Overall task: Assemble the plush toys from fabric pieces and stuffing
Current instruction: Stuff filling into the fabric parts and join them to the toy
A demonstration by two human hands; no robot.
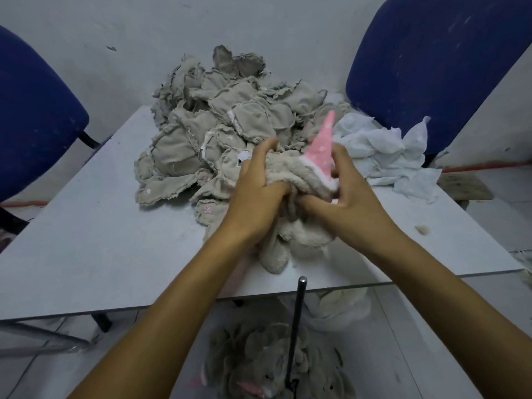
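Nearest the camera, below the counter's near edge, a heap of fluffy grey plush toys with pink ear linings lies on the floor, probably finished ones dropped out of the way. A dark metal rod stands up in front of them, its rounded tip level with the counter edge; it looks suited to poking stuffing home, though that is a guess.

On the counter, just behind that edge, both hands work one beige plush skin. The left hand has its fingers clenched into the pile fabric from the left, and the right hand grasps it from the right, thumb dug into the middle. They seem to be pulling the skin right side out or spreading an opening. A pink, white-dotted, cone-shaped ear sticks up between the hands, edged in white fleece. The skin's lower part sags limp toward the counter edge, so it looks unstuffed.

Behind the hands, a big mound of flat tan fabric pieces with frayed seams waits, inside out. Right of the mound sits crumpled white gauzy material. Blue upholstered chairs flank the counter.
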